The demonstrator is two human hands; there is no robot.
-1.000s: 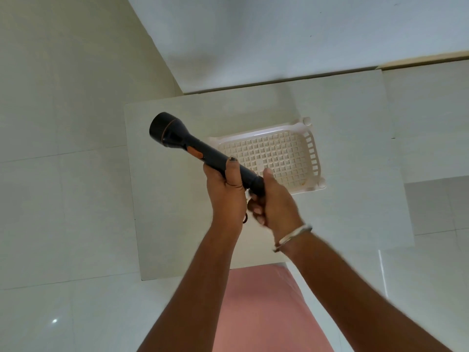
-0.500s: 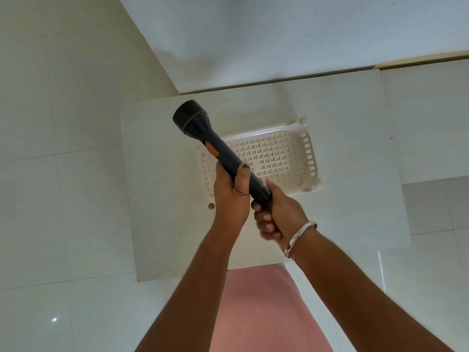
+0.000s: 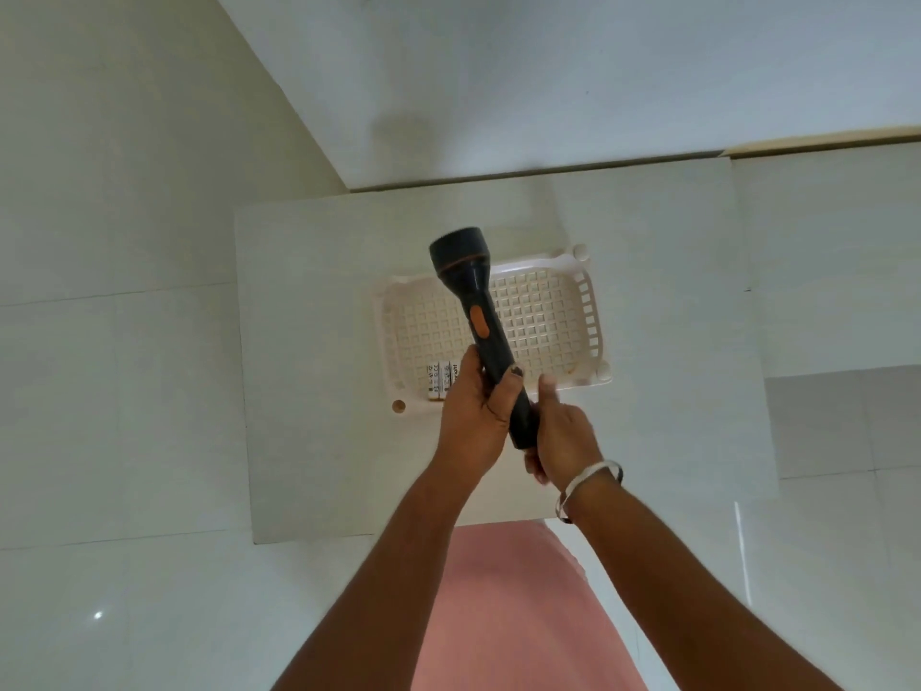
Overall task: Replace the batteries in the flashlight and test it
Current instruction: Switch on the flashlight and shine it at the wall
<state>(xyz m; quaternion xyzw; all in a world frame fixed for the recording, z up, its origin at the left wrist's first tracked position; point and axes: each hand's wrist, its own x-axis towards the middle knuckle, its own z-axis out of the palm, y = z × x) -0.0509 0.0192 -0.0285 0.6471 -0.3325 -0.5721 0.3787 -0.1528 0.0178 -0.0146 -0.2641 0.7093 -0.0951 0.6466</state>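
Note:
A black flashlight (image 3: pixel 476 311) with an orange switch is held above the table, its wide head pointing up and away from me. My left hand (image 3: pixel 471 416) is wrapped around the middle of the barrel. My right hand (image 3: pixel 560 433) grips the tail end, its thumb raised. Several white batteries (image 3: pixel 438 381) lie side by side in the near left corner of a white plastic basket (image 3: pixel 588 316), partly hidden behind my left hand.
The basket sits on a small white table (image 3: pixel 309 391) against a pale wall. Glossy white floor tiles (image 3: pixel 109 416) surround the table. A pink garment (image 3: pixel 508 615) fills the bottom middle. A bracelet (image 3: pixel 588 478) circles my right wrist.
The flashlight's head has swung from the left toward upright over the basket. Both hands kept their hold and shifted slightly right. The batteries in the basket have come into sight.

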